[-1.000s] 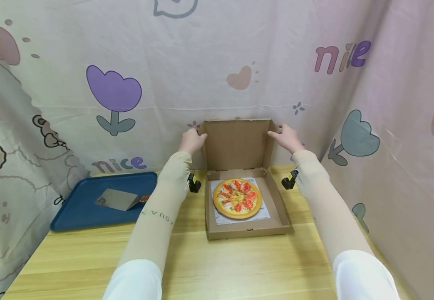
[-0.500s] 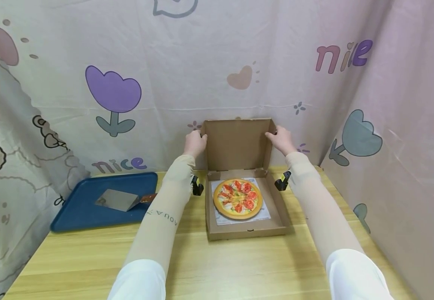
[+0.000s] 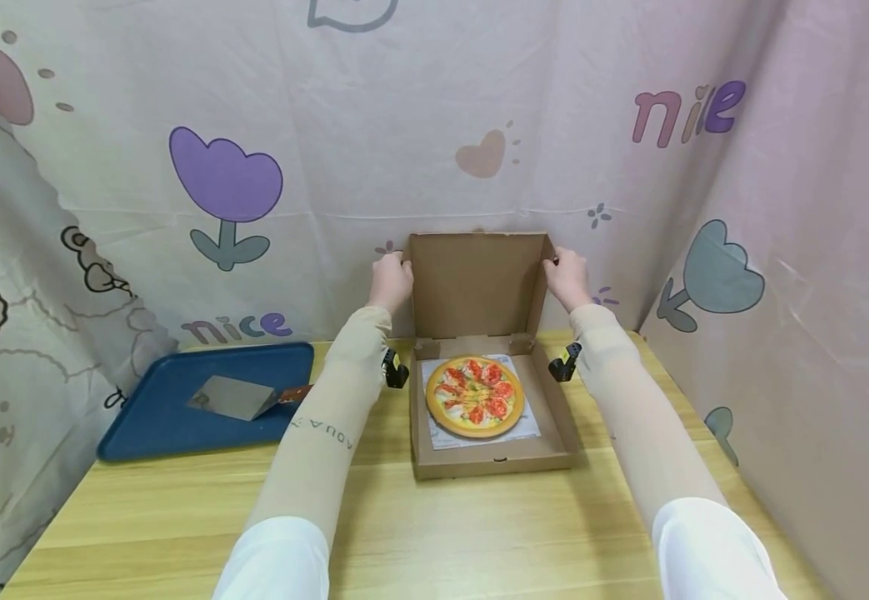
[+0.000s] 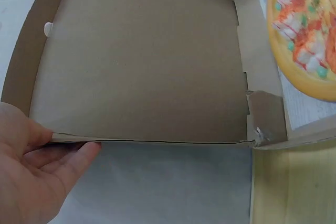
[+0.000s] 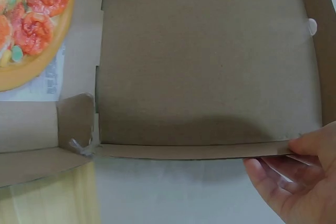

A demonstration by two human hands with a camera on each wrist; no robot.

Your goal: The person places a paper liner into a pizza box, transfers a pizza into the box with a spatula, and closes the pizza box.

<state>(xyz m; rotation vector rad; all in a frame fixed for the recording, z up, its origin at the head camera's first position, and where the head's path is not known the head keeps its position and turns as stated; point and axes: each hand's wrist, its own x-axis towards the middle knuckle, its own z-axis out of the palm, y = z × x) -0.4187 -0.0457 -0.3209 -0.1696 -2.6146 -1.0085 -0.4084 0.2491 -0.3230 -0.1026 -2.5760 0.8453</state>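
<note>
A cardboard pizza box [image 3: 496, 464] stands on the table with its lid [image 3: 479, 283] raised upright at the back. Inside the base, a pizza [image 3: 475, 397] with red toppings lies on a printed paper sheet [image 3: 530, 425]. My left hand [image 3: 391, 280] pinches the lid's left side flap near the upper corner; in the left wrist view the thumb is inside and the fingers outside. On the opposite flap, my right hand [image 3: 569, 278] pinches the cardboard the same way, seen close in the right wrist view [image 5: 302, 174].
Left of the box, a blue tray [image 3: 149, 433] holds a pizza server [image 3: 233, 397] with a reddish-brown handle, partly behind my left forearm. A patterned curtain [image 3: 374, 150] hangs right behind the lid. Another curtain side closes in the table [image 3: 434, 533] at the right.
My right hand has gone from loose fingers beside the lid to pinching its right flap. The left hand has closed on the left flap. The lid's top edge sits slightly higher.
</note>
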